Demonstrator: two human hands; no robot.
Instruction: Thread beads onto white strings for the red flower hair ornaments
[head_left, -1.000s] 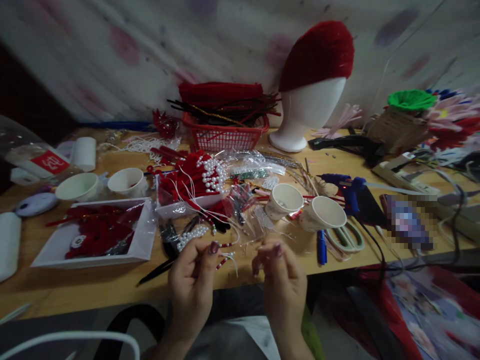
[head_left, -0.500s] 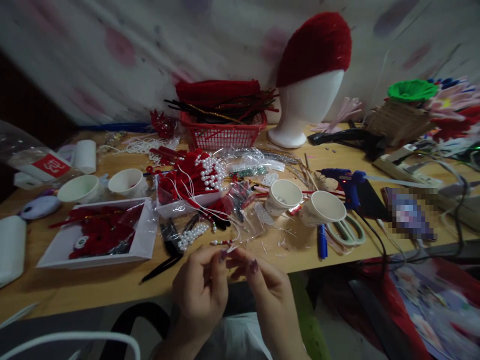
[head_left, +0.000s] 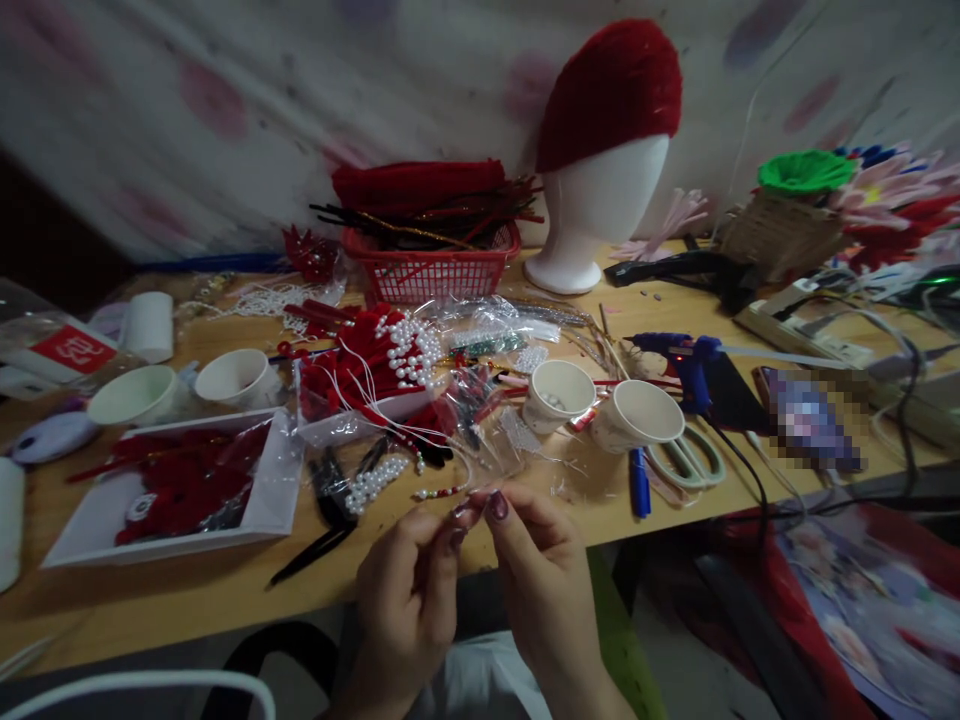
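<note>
The left hand point(head_left: 409, 585) and right hand point(head_left: 551, 580) pinched narrowly, on what I couldn't tell. Left of the blue plastic pen point(head_left: 639, 483), a thin white cord with red-and-white beads point(head_left: 442, 492) looked light, limp, best gripped by its beads.

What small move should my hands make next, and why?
Perhaps gently draw the beaded strand closer: your left hand and right hand meet at the fingertips, with the strand lying just beyond them, though anything pinched there is too small to make out.
</note>
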